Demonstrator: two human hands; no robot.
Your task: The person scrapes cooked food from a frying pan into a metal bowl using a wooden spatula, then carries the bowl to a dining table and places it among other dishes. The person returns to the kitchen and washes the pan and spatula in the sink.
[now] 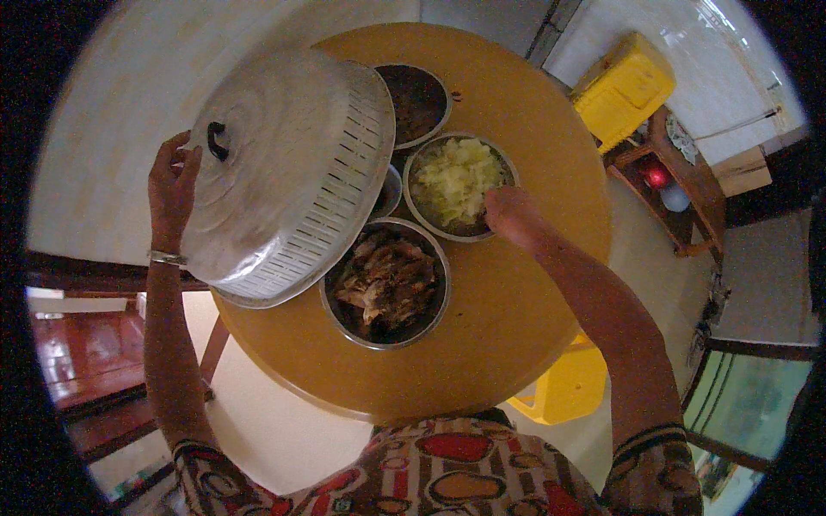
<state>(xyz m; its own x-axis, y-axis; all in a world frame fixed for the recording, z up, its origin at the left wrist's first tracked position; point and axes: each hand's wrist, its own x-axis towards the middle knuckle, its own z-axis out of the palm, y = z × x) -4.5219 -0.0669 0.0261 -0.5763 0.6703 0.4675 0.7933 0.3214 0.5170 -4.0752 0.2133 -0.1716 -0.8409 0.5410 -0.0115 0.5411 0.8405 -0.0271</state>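
My left hand [174, 161] is at the top of a large domed, slotted food cover [290, 174], beside its black handle; the cover stands tilted over the table's left side. With its fingers closed on the near right rim, my right hand [510, 213] is at a metal bowl of pale chopped vegetables [458, 177]. Nearer to me sits a metal bowl of browned meat pieces [390, 284]. A bowl of dark food [416, 106] lies at the back, partly behind the cover. Between them a smaller bowl [390, 193] shows only in part.
The round wooden-coloured table [510, 322] carries the bowls. Yellow plastic stools stand at the back right [629, 84] and under the near right edge [571, 384]. A brown wooden shelf unit [703, 193] with a red item is on the right. A wall borders the left.
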